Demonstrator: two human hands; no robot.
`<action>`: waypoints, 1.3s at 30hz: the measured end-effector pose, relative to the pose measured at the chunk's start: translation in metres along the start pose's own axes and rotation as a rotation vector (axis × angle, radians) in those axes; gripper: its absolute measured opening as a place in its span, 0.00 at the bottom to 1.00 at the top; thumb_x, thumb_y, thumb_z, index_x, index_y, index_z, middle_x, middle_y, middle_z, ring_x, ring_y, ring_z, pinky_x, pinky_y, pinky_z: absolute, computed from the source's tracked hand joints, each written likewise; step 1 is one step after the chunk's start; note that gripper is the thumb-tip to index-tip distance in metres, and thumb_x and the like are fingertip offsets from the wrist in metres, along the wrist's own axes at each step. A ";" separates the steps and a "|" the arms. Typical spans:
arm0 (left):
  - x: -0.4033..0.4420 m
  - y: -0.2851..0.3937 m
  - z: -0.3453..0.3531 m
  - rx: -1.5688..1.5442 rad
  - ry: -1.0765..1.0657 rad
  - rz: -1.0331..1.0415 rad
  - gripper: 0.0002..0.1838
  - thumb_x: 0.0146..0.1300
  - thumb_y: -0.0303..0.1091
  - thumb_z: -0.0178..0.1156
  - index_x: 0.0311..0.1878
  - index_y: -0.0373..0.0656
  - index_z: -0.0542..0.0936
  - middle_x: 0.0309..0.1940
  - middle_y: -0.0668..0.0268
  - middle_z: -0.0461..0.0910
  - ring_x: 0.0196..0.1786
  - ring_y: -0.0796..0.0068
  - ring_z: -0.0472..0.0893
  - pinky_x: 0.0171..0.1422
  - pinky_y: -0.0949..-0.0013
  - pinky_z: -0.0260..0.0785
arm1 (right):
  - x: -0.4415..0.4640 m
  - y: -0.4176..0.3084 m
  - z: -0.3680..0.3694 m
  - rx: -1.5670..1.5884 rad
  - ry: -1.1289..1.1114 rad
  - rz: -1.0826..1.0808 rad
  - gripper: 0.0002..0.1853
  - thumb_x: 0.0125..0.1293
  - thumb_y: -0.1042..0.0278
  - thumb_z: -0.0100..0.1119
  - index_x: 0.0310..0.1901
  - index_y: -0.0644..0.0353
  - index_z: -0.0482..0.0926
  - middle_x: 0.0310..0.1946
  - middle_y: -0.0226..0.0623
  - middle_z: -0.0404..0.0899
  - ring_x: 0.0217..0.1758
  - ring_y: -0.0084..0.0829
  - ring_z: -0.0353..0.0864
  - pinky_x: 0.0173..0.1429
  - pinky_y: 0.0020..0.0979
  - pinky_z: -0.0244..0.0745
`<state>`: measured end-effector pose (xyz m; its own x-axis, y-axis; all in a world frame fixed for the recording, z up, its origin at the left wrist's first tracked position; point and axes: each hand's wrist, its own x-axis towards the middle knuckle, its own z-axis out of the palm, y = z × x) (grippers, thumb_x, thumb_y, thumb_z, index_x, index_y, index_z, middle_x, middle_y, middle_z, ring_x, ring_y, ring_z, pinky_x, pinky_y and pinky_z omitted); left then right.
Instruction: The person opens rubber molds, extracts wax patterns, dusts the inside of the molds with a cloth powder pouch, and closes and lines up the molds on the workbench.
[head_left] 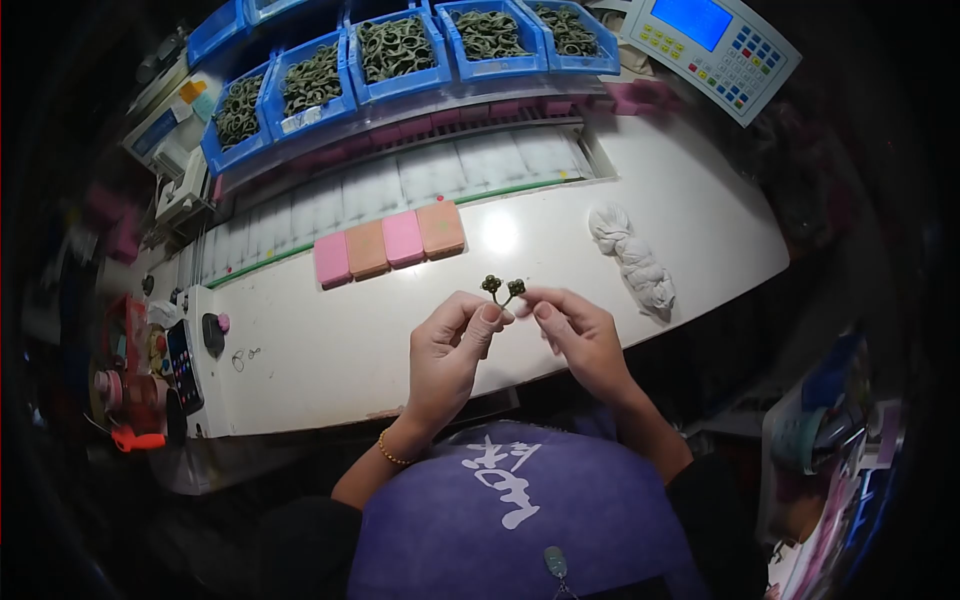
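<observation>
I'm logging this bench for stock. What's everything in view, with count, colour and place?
table: 1, white, centre
bins: at least 5, blue, top
rings: many, dark green, in bins
panel: 1, white, top right
blocks: 4, pink and orange, mid-table
cloth: 1, white, table's right
phone: 1, dark, table's left edge
strip: 1, green, behind blocks
clutter: uncountable, mixed, dim edges
piece: 1, dark, centre
apron: 1, purple, bottom centre
bracelet: 1, gold, lower centre
left hand: 1, bare, centre, pinching piece
right hand: 1, bare, centre, by piece
</observation>
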<state>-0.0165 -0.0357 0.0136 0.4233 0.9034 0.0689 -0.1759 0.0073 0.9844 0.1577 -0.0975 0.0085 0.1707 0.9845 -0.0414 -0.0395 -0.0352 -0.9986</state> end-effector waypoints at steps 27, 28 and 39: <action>-0.005 0.002 -0.007 -0.039 -0.005 0.000 0.11 0.76 0.35 0.61 0.39 0.36 0.82 0.34 0.68 0.81 0.30 0.85 0.71 0.38 0.78 0.64 | 0.014 -0.010 0.015 0.240 -0.041 -0.032 0.11 0.75 0.64 0.63 0.45 0.64 0.86 0.33 0.30 0.84 0.34 0.14 0.76 0.37 0.19 0.69; -0.005 0.002 -0.007 -0.040 0.005 -0.004 0.10 0.75 0.34 0.62 0.41 0.36 0.82 0.35 0.69 0.82 0.33 0.86 0.72 0.38 0.79 0.65 | 0.013 -0.010 0.015 0.243 -0.039 -0.033 0.11 0.75 0.63 0.63 0.45 0.64 0.86 0.32 0.30 0.84 0.34 0.14 0.76 0.37 0.19 0.69; -0.002 0.004 -0.005 -0.085 0.050 0.069 0.11 0.73 0.31 0.65 0.53 0.35 0.85 0.46 0.64 0.83 0.42 0.82 0.79 0.44 0.76 0.72 | 0.004 -0.003 0.021 0.032 -0.034 -0.180 0.06 0.72 0.70 0.64 0.40 0.64 0.85 0.32 0.31 0.83 0.34 0.19 0.78 0.41 0.22 0.72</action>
<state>-0.0223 -0.0358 0.0166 0.3628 0.9234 0.1255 -0.2783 -0.0212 0.9603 0.1382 -0.0895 0.0124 0.1448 0.9796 0.1392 -0.0423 0.1467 -0.9883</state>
